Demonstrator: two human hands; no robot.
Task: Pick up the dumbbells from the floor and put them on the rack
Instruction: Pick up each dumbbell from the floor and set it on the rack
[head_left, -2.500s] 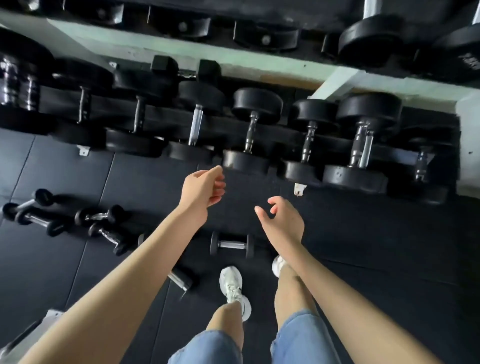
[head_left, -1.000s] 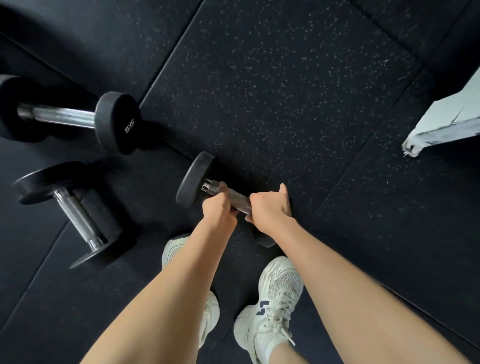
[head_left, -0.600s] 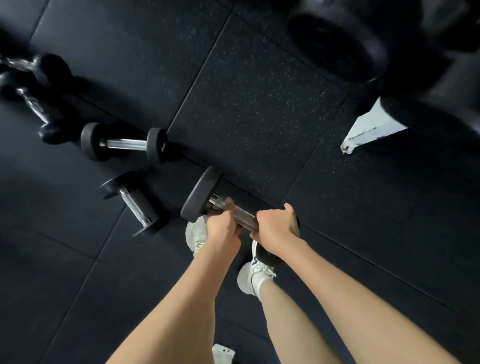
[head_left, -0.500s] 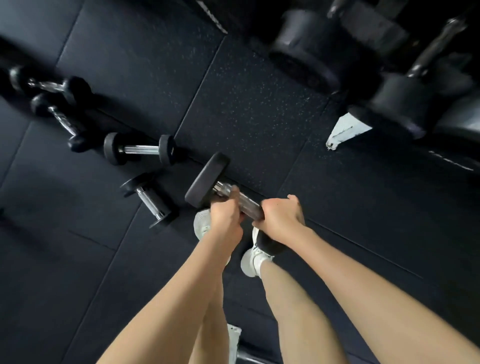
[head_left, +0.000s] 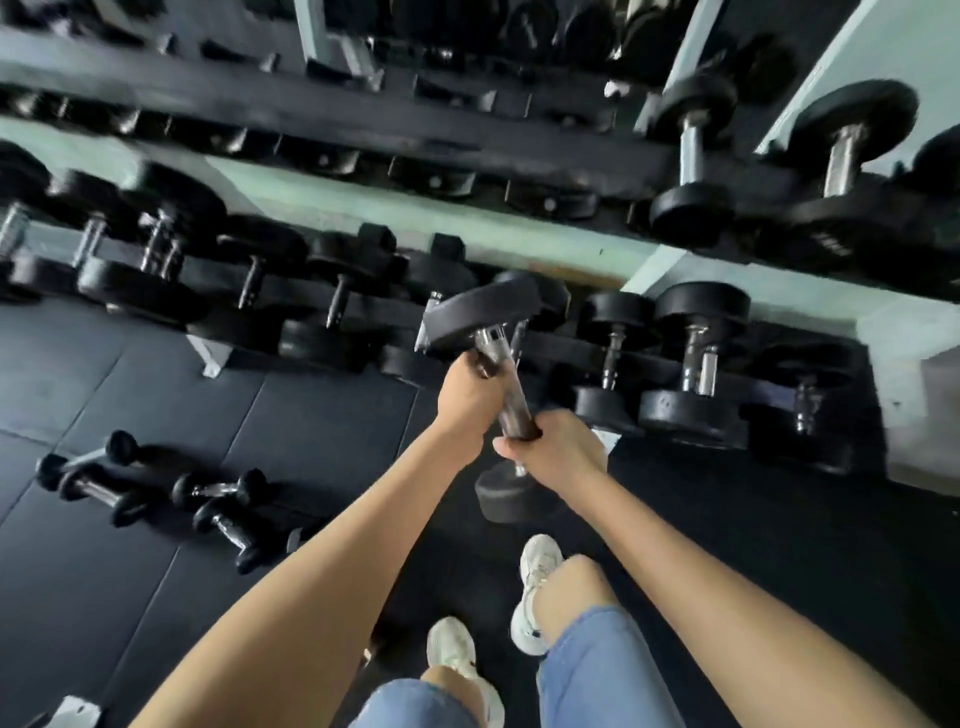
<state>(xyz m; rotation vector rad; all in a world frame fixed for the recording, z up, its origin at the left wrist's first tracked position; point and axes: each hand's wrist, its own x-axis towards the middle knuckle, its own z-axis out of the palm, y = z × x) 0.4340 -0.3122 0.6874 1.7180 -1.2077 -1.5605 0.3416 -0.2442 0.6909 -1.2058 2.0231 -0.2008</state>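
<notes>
both hands, left hand (head_left: 470, 397) and right hand (head_left: 558, 449), grip the dumbbell (head_left: 501, 387) handle, probably sharing its weight, before the rack (head_left: 363, 205) lower tier.

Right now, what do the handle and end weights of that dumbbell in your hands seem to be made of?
The dumbbell handle looks like bare steel: silvery, with bright glints, between the left hand and right hand. Its end weights look rubber-coated or matte-painted: dull black, no shine. Motion blur leaves that open.
</notes>
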